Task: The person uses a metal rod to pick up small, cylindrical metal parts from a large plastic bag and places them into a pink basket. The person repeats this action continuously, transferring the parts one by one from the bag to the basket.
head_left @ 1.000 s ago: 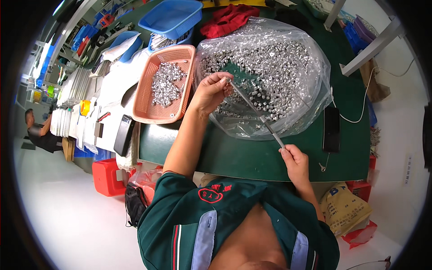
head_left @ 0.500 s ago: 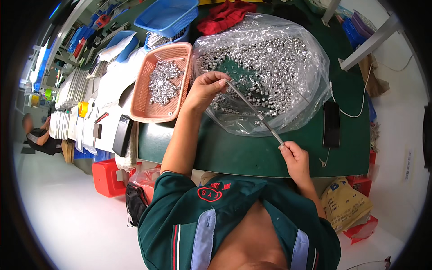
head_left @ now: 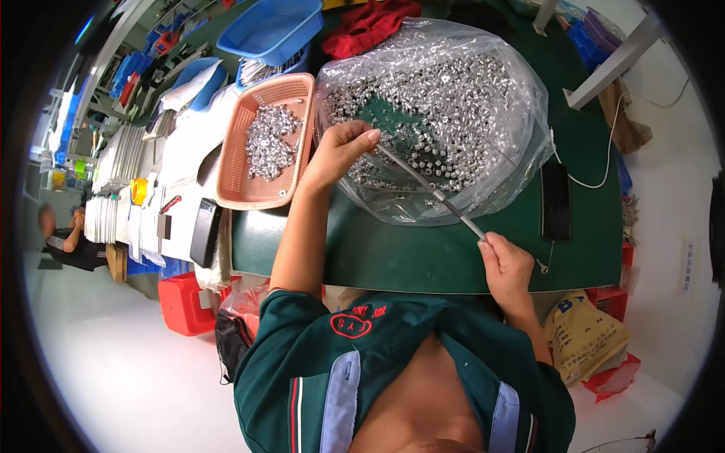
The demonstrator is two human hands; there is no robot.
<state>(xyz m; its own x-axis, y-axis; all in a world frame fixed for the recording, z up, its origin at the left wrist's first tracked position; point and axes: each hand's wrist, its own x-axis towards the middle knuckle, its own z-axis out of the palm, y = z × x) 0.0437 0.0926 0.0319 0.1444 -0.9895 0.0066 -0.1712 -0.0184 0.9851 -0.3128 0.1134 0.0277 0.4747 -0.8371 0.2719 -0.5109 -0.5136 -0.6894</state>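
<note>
A thin metal rod (head_left: pixel 414 174) slants between my two hands, just above the near part of a clear plastic bag (head_left: pixel 396 211). My left hand (head_left: pixel 340 155) pinches its far left end between thumb and fingers. At the lower right end, my right hand (head_left: pixel 510 268) is closed round it; a thicker, brighter length (head_left: pixel 472 226) shows just beside those fingers. The open bag holds a large heap of small silvery metal sleeves (head_left: pixel 472 98). To the left of my left hand, an orange perforated basket (head_left: pixel 226 158) contains more small metal pieces (head_left: pixel 269 140).
Blue baskets (head_left: pixel 264 30) and a red cloth (head_left: pixel 370 29) lie behind. A dark phone (head_left: pixel 556 202) with a white cable is at the right of the green table (head_left: pixel 385 260). Another phone (head_left: pixel 205 232) and papers lie left. A person (head_left: pixel 72 240) sits far left.
My right hand has moved slightly right along with its end of the rod, and more of its back shows. The left hand keeps its pinch. The whole view has shifted a little.
</note>
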